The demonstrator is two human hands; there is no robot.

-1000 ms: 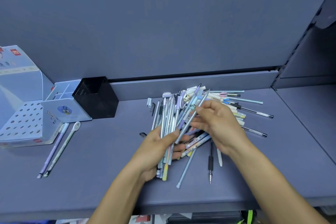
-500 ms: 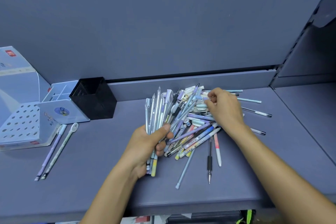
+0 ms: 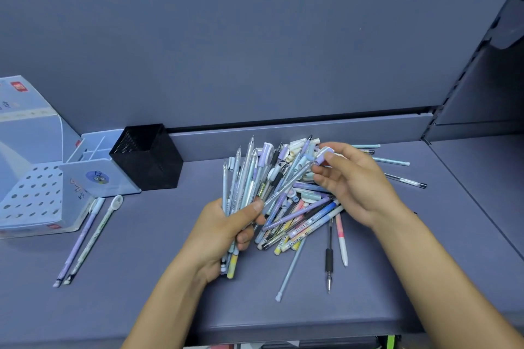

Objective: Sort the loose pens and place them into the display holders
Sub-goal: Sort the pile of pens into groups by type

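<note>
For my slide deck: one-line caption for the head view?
Left hand grips a pen bundle; right hand pinches a lilac cap above the loose pile.

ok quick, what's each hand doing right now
left hand: grips a bundle of pens
right hand: pinches a purple pen cap

stationery shop, slotted shelving [image 3: 459,73], pen display box [image 3: 31,178]

Grey shelf [image 3: 113,306] bears a pen pile [image 3: 300,215]; black mesh holder [image 3: 150,161]; blue display box [image 3: 31,201]; two loose pens [image 3: 93,241].
</note>
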